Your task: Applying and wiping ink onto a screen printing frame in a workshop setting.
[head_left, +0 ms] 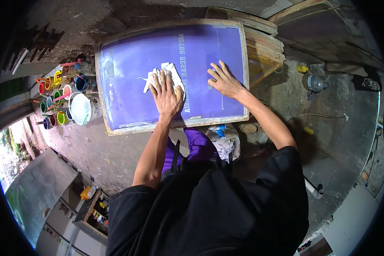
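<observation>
In front of me lies a screen-printing frame (245,64) with a pale, worn wooden border and a stretched purple mesh (136,51). Reversed lettering runs down the mesh, right of its middle. My left hand (167,98) lies over a crumpled white cloth (170,67), pressing it to the mesh with fingers stretched out. Parts of the cloth spread out beyond the fingers; the rest is hidden under the palm. To the right, my right hand (226,83) rests on the mesh near the right border, its fingers spread and holding nothing.
Several open paint pots stand left of the frame, with a large white bucket (80,109) nearest it. More wooden frames (262,45) are stacked behind at the right. A plastic bag (226,143) sits below the near edge. A clear water jug (315,82) lies at the right.
</observation>
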The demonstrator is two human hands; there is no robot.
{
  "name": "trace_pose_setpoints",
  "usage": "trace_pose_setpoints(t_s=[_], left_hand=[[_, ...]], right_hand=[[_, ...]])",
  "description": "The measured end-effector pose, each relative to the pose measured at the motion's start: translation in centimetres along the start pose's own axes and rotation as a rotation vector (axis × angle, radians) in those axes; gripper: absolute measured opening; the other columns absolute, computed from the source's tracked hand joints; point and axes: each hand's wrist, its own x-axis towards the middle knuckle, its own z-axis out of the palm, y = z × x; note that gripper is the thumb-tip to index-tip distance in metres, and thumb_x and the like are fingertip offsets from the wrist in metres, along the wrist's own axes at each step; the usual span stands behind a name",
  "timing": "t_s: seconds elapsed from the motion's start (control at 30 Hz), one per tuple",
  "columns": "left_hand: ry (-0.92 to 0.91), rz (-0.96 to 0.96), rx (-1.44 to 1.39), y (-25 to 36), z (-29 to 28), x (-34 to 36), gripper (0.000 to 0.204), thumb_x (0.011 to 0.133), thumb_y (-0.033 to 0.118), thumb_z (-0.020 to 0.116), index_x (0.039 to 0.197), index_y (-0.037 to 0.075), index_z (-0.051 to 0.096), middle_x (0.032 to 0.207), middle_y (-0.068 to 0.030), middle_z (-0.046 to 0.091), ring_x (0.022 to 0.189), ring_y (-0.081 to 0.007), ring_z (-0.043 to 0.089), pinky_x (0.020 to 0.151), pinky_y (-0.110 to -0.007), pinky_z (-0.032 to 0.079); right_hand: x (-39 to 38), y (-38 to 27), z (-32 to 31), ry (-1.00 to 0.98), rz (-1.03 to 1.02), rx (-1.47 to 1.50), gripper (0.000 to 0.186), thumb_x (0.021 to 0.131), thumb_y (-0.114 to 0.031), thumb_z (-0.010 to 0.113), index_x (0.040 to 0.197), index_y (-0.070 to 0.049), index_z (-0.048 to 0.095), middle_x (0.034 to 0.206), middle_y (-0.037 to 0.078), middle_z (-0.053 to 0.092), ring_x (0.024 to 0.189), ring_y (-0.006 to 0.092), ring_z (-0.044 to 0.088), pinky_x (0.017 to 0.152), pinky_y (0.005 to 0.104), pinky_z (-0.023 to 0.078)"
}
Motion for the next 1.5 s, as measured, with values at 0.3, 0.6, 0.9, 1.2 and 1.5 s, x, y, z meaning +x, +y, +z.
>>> trace_pose_setpoints(t_s=[0.3,0.6,0.9,1.2,1.5], left_hand=[[-0.009,-0.008,0.013,0.1,0.2,0.1,0.071,0.102,0.043,0.046,0.164,0.011,0.03,0.171,-0.014,0.023,0.159,-0.0387,0.01,0.126,-0.06,0.006],[-0.027,-0.002,0.03,0.3,0.2,0.2,0.072,0.102,0.042,0.045,0.163,0.008,0.029,0.171,-0.0156,0.022,0.159,-0.0404,0.01,0.125,-0.061,0.004],[-0.039,0.0,0.021,0.4,-0.1,0.3,0.073,0.101,0.042,0.045,0.164,0.007,0.028,0.171,-0.0168,0.021,0.159,-0.0408,0.008,0.125,-0.061,0.003],[-0.046,-0.028,-0.007,0.6,0.2,-0.3,0.074,0.1,0.042,0.046,0.164,0.008,0.028,0.172,-0.0141,0.019,0.16,-0.0388,0.007,0.126,-0.061,0.002],[-0.042,-0.037,-0.001,0.6,0.0,0.2,0.074,0.1,0.042,0.046,0.163,0.009,0.029,0.172,-0.0135,0.02,0.16,-0.0377,0.008,0.126,-0.061,0.002]], right_hand=[[-0.5,0.3,2.3,0.032,-0.027,0.105,0.004,0.091,-0.008,0.061,0.094,-0.006,0.061,0.114,0.012,0.062,0.124,0.0355,0.058,0.116,0.0545,0.044],[0.0,1.2,2.5,0.124,0.049,0.153,0.008,0.082,-0.001,0.062,0.088,-0.006,0.062,0.091,0.009,0.06,0.1,0.0284,0.062,0.11,0.0514,0.049],[0.4,0.8,2.8,0.258,0.217,0.29,0.018,0.076,0.009,0.061,0.09,-0.002,0.062,0.088,0.012,0.06,0.091,0.0332,0.062,0.093,0.0484,0.056],[1.7,-1.9,-0.4,0.294,0.578,0.566,0.006,0.091,-0.003,0.067,0.096,-0.001,0.063,0.093,0.014,0.065,0.092,0.0345,0.063,0.076,0.0433,0.051],[-1.1,-1.9,1.8,0.171,0.438,0.431,0.023,0.088,-0.022,0.077,0.096,-0.005,0.062,0.094,0.007,0.059,0.089,0.0295,0.057,0.079,0.0423,0.045]])
